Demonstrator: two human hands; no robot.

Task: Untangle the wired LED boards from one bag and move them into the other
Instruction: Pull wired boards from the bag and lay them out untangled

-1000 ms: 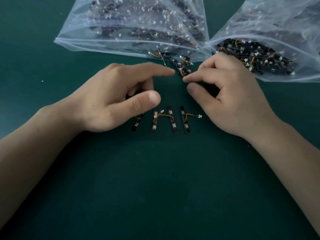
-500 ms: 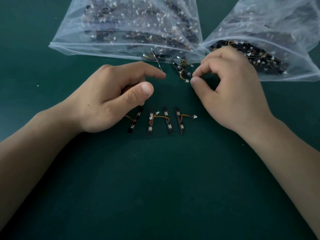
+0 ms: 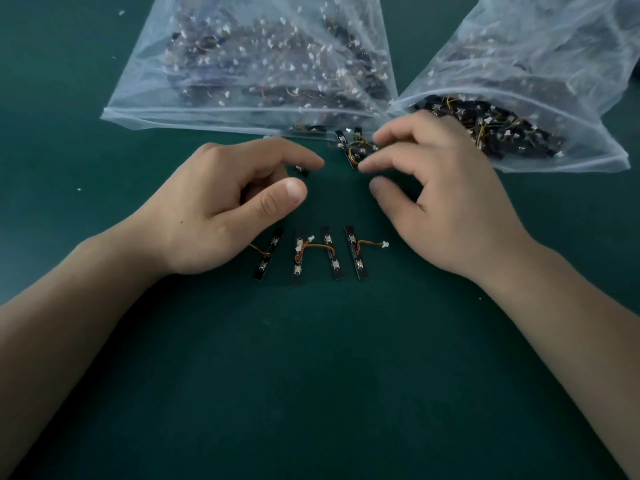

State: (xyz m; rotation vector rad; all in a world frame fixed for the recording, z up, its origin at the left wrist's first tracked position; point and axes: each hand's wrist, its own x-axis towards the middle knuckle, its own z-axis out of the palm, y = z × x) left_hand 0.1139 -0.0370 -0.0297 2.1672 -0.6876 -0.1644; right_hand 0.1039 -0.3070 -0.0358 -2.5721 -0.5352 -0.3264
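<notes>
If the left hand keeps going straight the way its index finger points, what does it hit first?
Probably the tangled clump of LED boards under the right hand's fingertips; the left hand points right toward it. Height is hard to judge.

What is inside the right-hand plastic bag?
The right bag holds a heap of black LED boards with orange wires and white connectors, piled near its opening. The right hand covers the heap's near-left edge, and glare on the plastic hides what lies deeper.

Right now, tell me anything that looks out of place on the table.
A knotted clump of LED boards lies spilled on the mat just outside the left bag, under the right hand fingertips. The four boards nearer the person lie in a row, the leftmost tilted.
</notes>
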